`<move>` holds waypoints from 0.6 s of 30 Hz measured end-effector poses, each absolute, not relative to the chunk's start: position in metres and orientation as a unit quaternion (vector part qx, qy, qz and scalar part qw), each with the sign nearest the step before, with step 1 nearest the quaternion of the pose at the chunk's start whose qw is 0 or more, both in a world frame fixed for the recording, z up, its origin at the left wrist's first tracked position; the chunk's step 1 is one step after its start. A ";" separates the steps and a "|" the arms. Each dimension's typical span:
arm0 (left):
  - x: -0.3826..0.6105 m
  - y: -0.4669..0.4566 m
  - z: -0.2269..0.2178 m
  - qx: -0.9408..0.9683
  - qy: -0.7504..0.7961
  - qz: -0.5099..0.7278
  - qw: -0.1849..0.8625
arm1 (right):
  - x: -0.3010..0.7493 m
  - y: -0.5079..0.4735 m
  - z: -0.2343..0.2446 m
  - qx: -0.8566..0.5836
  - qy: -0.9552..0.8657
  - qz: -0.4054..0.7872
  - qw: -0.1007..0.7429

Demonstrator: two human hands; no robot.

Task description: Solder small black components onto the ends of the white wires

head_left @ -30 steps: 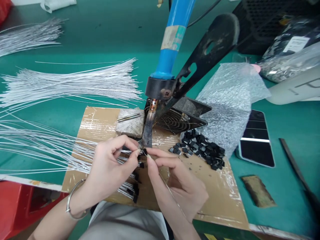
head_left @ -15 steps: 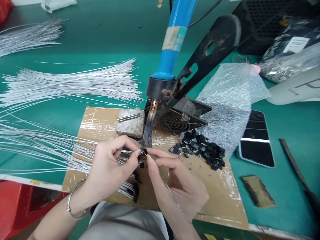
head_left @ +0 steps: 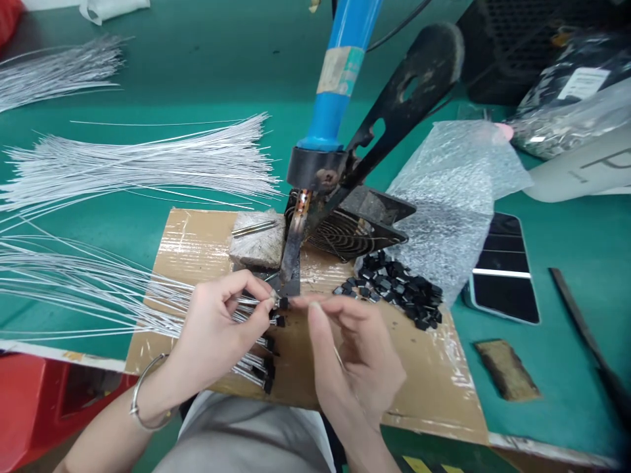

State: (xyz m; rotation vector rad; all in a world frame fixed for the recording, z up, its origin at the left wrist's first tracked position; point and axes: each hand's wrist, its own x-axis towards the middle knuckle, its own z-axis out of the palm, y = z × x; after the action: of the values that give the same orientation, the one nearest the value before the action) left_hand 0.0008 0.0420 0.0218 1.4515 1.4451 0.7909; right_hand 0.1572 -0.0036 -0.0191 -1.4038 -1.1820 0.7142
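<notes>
My left hand is closed in a pinch on a thin white wire, just behind the small black connector at its end. This connector sits below the tip of a blue-handled soldering iron held in a black stand. My right hand is to the right, index fingertip close to the connector, thumb and fingers bent around a thin strand of solder wire, mostly hidden by the hand. Under my left hand, several white wires with black connectors lie on the cardboard.
Loose black connectors are heaped at right beside a bubble-wrap bag. A small fan stands behind the iron; a grey block is at its left. White wire bundles lie left. A phone rests right.
My right hand has drawn slightly right and its thumb has moved back from the connector. The left hand keeps its pinch almost in place. The camera view has shifted slightly.
</notes>
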 end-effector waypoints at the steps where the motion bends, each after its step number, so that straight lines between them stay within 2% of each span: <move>1: 0.000 0.040 0.021 0.587 0.583 0.320 0.461 | 0.159 -0.004 -0.019 -0.611 -0.500 0.297 0.538; 5: -0.009 0.030 0.019 0.615 0.575 0.284 0.459 | 0.162 -0.006 -0.021 -0.598 -0.555 0.333 0.473; 10: -0.026 0.020 0.020 0.673 0.537 0.233 0.452 | 0.159 -0.013 -0.026 -0.568 -0.538 0.396 0.480; 18: -0.037 0.012 0.018 0.730 0.466 0.228 0.446 | 0.156 -0.022 -0.032 -0.559 -0.554 0.385 0.481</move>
State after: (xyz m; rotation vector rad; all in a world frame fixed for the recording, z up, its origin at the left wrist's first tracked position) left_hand -0.0375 0.0124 0.0181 1.8070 1.1531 0.5638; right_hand 0.1564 -0.0221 -0.0318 -1.3643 -1.3523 0.9399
